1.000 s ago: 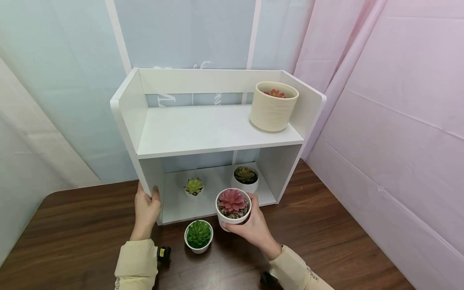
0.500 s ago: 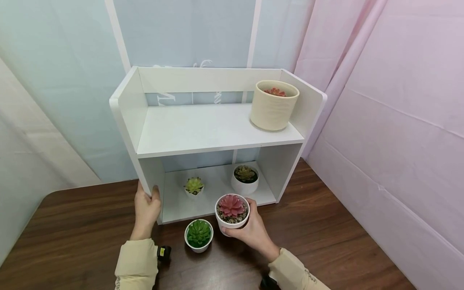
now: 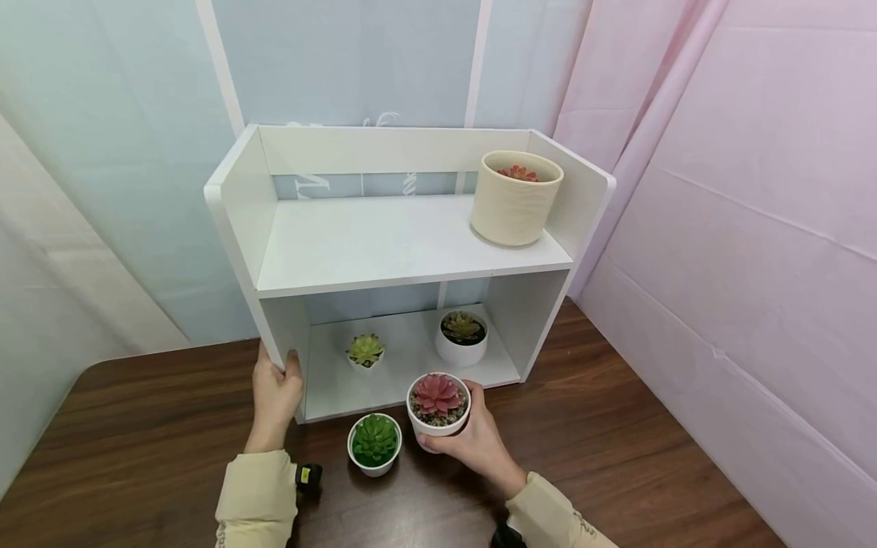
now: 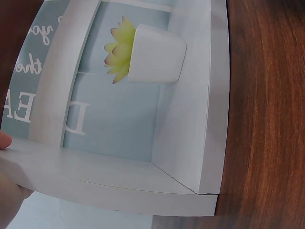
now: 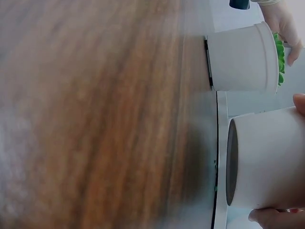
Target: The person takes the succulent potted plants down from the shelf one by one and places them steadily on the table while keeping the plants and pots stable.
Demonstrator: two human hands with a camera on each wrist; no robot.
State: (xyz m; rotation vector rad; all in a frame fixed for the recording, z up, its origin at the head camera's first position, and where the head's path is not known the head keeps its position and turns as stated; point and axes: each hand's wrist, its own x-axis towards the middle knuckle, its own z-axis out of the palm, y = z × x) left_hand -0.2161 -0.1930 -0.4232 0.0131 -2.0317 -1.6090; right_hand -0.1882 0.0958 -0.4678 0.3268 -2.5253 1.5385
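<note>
My right hand [image 3: 479, 440] grips a white pot [image 5: 267, 160] with a pink succulent [image 3: 437, 396] in gravel. It is held close over the table, just in front of the shelf's lower board, its dark underside showing in the right wrist view. To its left a green succulent [image 3: 374, 441] stands on the table in a white pot [image 5: 243, 59]. My left hand [image 3: 276, 390] holds the left side panel of the white two-tier shelf [image 3: 384, 283], thumb on the inner face. On the lower board are a small yellow-green succulent [image 4: 120, 51] and a darker succulent [image 3: 462, 327], both in white pots.
A large cream pot [image 3: 515, 204] with a red succulent inside stands at the right end of the upper board. The brown wooden table [image 3: 617, 434] reaches to a pink curtain [image 3: 747, 228] at the right. Pale blue cloth [image 3: 384, 61] hangs behind the shelf.
My right hand has lowered the pink succulent's pot towards the table and slightly nearer to me, away from the darker succulent behind it. The left hand stays on the side panel.
</note>
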